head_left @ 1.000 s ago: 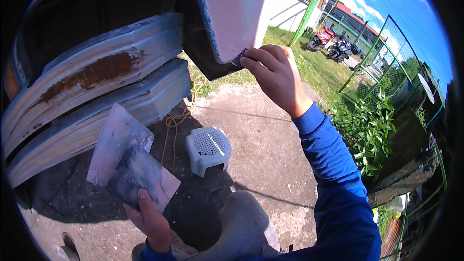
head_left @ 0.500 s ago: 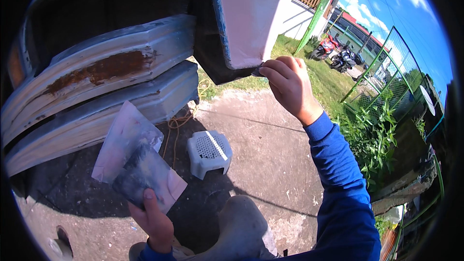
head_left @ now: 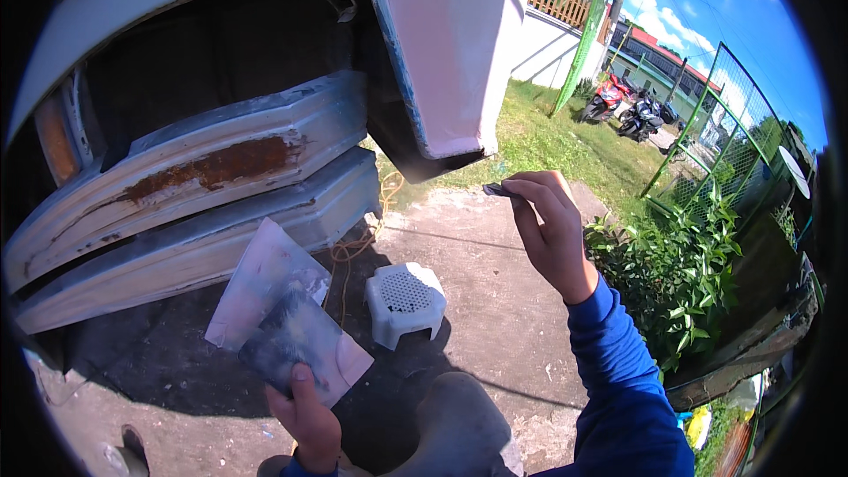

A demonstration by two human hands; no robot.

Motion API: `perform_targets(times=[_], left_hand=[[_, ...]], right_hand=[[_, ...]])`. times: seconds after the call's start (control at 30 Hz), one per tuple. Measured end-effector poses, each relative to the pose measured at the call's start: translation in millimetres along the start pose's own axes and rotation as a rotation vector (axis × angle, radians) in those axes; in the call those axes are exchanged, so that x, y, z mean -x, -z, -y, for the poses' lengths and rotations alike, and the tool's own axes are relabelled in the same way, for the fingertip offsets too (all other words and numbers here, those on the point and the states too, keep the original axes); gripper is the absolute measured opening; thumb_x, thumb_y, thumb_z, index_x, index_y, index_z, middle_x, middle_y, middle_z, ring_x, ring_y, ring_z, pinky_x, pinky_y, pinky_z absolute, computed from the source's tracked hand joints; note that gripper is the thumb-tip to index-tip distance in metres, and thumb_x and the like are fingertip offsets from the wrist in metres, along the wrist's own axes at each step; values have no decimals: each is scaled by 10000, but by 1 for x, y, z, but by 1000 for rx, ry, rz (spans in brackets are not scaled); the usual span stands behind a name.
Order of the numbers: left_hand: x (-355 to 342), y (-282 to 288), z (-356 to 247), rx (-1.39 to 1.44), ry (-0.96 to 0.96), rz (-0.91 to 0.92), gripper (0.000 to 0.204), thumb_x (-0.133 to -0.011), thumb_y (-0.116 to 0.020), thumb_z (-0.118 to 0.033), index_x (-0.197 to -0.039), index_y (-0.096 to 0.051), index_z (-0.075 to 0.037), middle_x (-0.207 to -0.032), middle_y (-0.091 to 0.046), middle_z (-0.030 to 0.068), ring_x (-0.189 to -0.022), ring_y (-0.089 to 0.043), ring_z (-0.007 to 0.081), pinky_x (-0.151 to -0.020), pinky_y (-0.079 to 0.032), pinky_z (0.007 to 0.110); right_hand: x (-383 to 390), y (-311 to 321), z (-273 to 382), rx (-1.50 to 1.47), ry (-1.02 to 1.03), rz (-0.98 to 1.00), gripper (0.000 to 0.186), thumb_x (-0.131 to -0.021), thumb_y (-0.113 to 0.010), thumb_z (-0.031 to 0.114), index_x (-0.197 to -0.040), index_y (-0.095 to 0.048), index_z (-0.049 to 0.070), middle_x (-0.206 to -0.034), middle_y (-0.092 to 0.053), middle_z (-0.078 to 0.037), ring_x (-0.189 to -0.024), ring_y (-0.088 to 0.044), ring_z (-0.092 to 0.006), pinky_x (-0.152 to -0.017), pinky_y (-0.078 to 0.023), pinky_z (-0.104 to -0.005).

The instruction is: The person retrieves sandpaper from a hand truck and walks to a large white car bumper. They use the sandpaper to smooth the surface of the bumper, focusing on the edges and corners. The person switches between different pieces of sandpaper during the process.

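Observation:
My left hand (head_left: 309,424) holds a flat, smeared stack at the lower middle, thumb on top. A dark grey-blue sheet (head_left: 284,344) lies over paler pinkish boards (head_left: 256,278). My right hand (head_left: 552,234) pinches a small dark flat piece (head_left: 495,189) between thumb and fingers; its exact kind is too small to make out. This piece hangs in the air just below and right of the lower corner of a pink-and-white vehicle body panel (head_left: 442,62). No contact shows between the hand and the panel.
A curved, bumper-like metal part (head_left: 212,163) with a rust patch fills the left. On the concrete (head_left: 495,300) stands a white perforated stool (head_left: 406,300), near an orange cord (head_left: 353,247). Leafy plants (head_left: 671,274) and a green mesh gate (head_left: 715,132) stand at the right; motorcycles (head_left: 609,97) are farther back.
My right hand has come down and away from the panel's lower corner, still pinching the small dark piece. My view has shifted, so the panel, stool and left-hand stack sit lower and farther right.

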State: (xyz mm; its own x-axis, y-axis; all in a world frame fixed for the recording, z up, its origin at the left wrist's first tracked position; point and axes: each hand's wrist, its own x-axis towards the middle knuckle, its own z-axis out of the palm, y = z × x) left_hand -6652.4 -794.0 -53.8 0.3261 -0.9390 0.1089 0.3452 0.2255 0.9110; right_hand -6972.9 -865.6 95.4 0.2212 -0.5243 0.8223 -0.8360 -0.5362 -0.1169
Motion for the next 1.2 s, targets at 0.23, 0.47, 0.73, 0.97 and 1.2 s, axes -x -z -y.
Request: perform_targets(times=[0.23, 0.47, 0.73, 0.97, 1.2], left_hand=[[-6, -10, -12, 391, 26, -45, 422, -1008, -580, -187, -1367, -481, 11, -1284, -582, 119, -1199, -577, 236, -1029, -464, 389], [-14, -9, -8, 534, 114, -45, 384, -1016, -582, -197, -1342, -502, -10, -1271, -602, 85, -1178, -599, 201, -1022, -476, 379], [-6, -18, -11, 503, 90, -60, 370, -1016, -578, -184, -1335, -509, -11, -1262, -606, 94, -1167, -606, 200, -1012, -482, 366], [-3, -16, -5, 299, 8, -36, 427, -1004, -601, -211, -1348, -488, 15, -1286, -576, 118, -1175, -593, 216, -999, -490, 366], [-6, 4, 8, 72, -222, -17, 558, -979, -624, -223, -1421, -417, 47, -1361, -533, 164, -1234, -547, 268, -1079, -425, 420]], right_hand=[[67, -46, 68, -354, -162, 39, 311, -842, -652, -101, -1128, -656, 20, -1048, -716, -162, -948, -709, -289, -819, -554, -356], [77, -65, 118, -281, 134, 77, 435, -779, -699, -72, -1200, -653, 31, -1184, -724, -150, -973, -728, -262, -808, -542, -360], [87, -76, 120, -246, 259, 190, 411, -755, -737, -2, -1160, -682, 33, -1202, -717, -152, -975, -720, -246, -805, -544, -364], [125, -77, 74, -217, -4, 321, 326, -819, -700, 8, -1144, -688, 26, -1153, -716, -123, -936, -701, -265, -805, -539, -344], [238, -137, 75, -779, -728, 128, 283, -898, -636, -12, -1174, -678, 33, -1043, -655, -81, -871, -653, -177, -785, -518, -284]])
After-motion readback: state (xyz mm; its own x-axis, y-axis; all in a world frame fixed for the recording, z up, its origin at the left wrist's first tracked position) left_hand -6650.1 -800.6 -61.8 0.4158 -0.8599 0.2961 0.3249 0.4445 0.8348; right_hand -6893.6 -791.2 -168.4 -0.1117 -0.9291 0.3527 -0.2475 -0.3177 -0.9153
